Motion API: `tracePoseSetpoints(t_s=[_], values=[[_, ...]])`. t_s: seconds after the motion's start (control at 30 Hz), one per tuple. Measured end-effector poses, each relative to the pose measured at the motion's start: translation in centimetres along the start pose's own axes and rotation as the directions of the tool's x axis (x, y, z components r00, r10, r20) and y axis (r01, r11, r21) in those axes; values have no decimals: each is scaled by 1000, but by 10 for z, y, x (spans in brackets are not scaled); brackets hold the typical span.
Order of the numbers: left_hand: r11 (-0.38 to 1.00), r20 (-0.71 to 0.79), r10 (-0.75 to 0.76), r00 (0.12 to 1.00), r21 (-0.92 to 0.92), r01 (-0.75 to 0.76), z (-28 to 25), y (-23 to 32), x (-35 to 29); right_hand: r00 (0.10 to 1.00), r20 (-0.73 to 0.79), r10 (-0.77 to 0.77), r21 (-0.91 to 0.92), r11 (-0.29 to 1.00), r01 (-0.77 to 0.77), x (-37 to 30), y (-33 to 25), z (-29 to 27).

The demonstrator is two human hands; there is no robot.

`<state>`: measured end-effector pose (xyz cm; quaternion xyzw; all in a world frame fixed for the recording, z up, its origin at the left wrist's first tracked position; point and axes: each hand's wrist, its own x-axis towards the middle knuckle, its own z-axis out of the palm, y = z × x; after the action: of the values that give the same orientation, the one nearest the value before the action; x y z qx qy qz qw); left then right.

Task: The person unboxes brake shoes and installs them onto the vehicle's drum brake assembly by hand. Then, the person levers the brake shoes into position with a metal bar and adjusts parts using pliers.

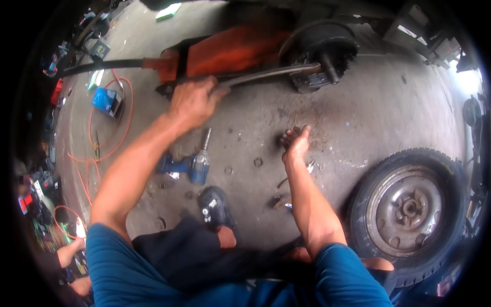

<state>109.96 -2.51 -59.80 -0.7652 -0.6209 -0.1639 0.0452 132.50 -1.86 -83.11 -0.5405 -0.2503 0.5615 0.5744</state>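
Observation:
My left hand (193, 101) is wrapped round the near end of a long metal bar (271, 72). The bar's far end meets a dark, greasy wheel hub (307, 77), just beside the spindle (329, 69) that sticks out of it. I cannot tell whether the bar is hooked in or merely resting there. Below the hub, my right hand (295, 143) hovers over the stained floor with its fingers loosely apart and nothing visible in them. A blue impact wrench (197, 168) lies on the floor below my left forearm. Small rings (259, 162) are scattered between my arms.
An orange floor jack (225, 51) stands beyond the bar. To my right lies a wheel with tyre (358, 215). An orange air hose (132, 97) loops on the left near a blue box (106, 101). Another person's arm (69, 253) shows at lower left. My shoe (217, 204) is below the wrench.

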Motion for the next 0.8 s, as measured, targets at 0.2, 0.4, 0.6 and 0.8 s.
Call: tracePoseSetpoints(t_s=[0.2,0.4,0.6,0.8], values=[[930,-100,280,955,-219,-296,-4,16,-17,898,-180,403,293,893,-342,3,-17,16],[971,-34,-87,996,-225,77,0,32,-19,902,-100,419,310,875,-372,-2,-27,23],[878,-29,466,884,-112,-466,-5,49,-29,872,-134,470,288,861,-420,-3,-19,27],[986,-15,-69,997,-153,66,19,8,-14,869,-116,481,331,844,-423,-7,-27,27]])
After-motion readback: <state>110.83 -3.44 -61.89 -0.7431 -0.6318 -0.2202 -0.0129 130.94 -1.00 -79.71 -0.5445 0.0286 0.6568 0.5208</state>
